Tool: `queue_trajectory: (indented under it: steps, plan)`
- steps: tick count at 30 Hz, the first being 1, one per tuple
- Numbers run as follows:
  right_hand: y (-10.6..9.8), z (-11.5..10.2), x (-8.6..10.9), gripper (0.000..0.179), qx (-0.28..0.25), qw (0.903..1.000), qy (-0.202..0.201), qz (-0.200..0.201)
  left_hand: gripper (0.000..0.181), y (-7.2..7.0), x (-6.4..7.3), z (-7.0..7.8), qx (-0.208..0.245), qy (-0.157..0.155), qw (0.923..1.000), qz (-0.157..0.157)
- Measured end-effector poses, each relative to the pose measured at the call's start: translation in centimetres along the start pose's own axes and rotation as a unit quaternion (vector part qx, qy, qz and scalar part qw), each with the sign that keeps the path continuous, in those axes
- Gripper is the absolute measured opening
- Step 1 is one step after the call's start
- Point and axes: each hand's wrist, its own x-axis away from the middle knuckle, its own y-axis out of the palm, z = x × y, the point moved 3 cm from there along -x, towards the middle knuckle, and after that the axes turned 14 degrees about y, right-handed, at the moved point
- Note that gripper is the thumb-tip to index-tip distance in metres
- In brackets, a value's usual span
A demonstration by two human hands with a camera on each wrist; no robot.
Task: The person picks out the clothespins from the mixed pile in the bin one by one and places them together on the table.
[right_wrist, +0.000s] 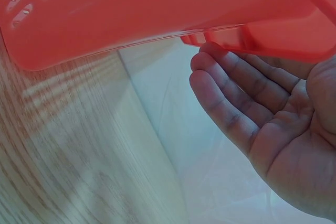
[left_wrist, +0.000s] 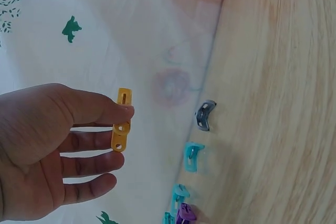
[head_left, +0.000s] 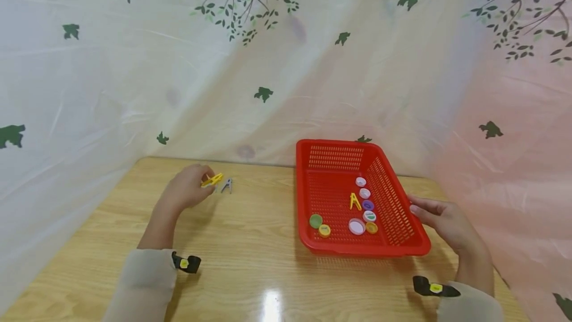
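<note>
My left hand pinches a yellow clothespin between thumb and forefinger, above the table's left part. Its other fingers are loosely bent in the left wrist view. Just beside it on the table lies a grey clothespin. Teal clothespins and a purple clothespin lie in line with it, mostly hidden behind the hand in the head view. On the right, my right hand holds the right rim of a red basket, fingers under the rim and thumb above.
Inside the basket are another yellow clothespin and several round caps, among them a green cap, a purple cap and a white cap. A printed curtain hangs behind the wooden table.
</note>
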Motion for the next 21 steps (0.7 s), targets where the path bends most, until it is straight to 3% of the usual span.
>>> queue_trajectory:
  steps: [13,21]
  plan:
    - [0.0,0.2,-0.1,0.069,0.001,1.0,0.008,-0.005,0.027,0.9,0.7,-1.4,0.016,-0.026,0.9971,-0.07]
    - [0.1,0.3,-0.2,0.071,-0.01,0.9998,0.016,-0.011,0.027,1.7,1.1,-2.4,0.024,-0.045,0.9946,-0.09]
